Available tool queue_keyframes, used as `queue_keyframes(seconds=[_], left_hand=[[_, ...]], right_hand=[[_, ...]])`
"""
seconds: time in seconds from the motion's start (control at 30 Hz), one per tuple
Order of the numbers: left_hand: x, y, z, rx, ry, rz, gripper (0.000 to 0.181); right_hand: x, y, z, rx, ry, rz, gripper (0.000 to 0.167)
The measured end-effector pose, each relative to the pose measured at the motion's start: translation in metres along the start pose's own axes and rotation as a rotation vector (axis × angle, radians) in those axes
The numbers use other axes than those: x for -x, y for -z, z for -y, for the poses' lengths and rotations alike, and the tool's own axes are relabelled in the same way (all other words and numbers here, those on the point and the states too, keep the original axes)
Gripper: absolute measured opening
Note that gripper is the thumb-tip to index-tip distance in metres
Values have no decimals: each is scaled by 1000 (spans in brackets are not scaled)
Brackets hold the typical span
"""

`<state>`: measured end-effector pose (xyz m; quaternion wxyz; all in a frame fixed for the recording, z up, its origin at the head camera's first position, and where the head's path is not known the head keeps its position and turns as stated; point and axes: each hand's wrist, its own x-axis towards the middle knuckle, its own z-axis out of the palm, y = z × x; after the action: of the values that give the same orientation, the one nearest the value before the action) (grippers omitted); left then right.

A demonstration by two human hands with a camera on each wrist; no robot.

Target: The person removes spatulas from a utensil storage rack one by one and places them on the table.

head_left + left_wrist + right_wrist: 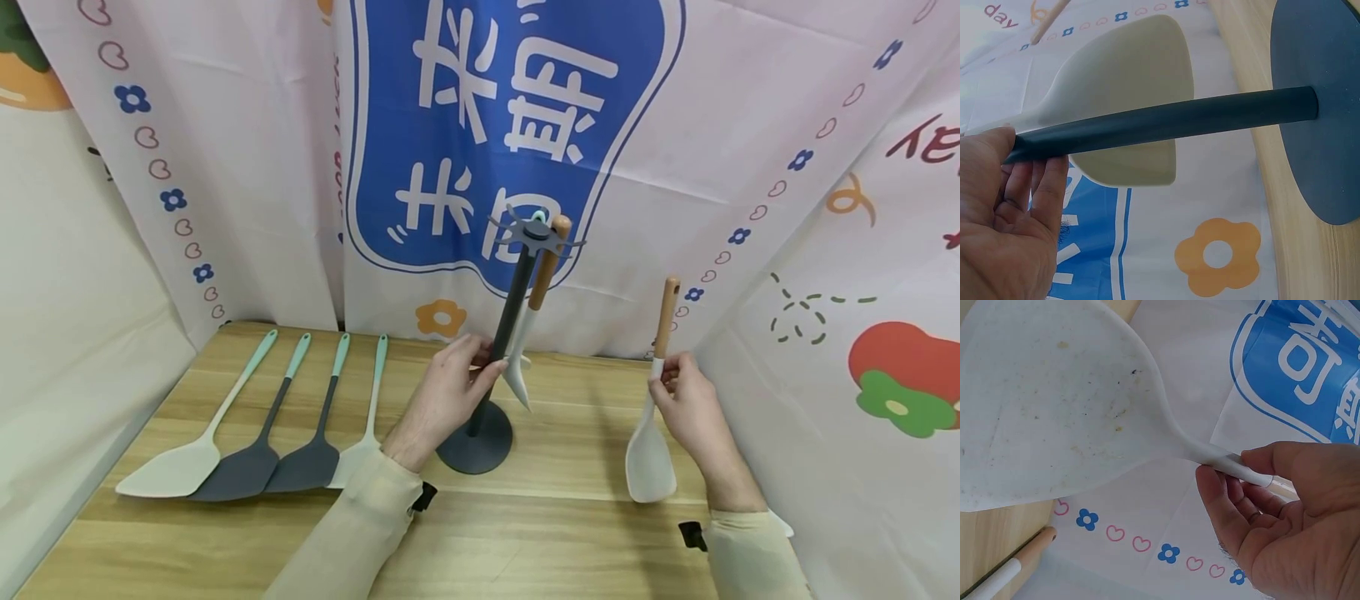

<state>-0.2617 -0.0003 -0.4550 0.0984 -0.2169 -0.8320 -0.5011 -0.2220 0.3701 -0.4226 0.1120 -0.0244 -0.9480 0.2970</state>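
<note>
Pale sleeves [341,529] reach over the bench [540,542]; the right hand [690,408] pinches a white spatula [651,467] by its neck [1200,450], well apart from a dark rack [474,454], whose post [510,312] the left hand [446,387] holds with curled fingers. Just beyond that post hangs another spatula [542,282], which could drop if the held one knocks the rack.

Stand [510,308] and table [525,533] looked down on from in front by the head camera, pole [1166,120] of the stand seen sideways, close, from the left wrist, spatula [1072,406] right of the stand viewed closely from the right, cloth [645,225] behind the stand shared by all.
</note>
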Motion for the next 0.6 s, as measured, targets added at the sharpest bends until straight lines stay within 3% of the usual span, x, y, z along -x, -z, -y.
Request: queue_keyframes(seconds=[0.6], left_hand=[[0,1,-2,8,11,9,21]], right_hand=[[-6,7,-35,106,-73,134,26]])
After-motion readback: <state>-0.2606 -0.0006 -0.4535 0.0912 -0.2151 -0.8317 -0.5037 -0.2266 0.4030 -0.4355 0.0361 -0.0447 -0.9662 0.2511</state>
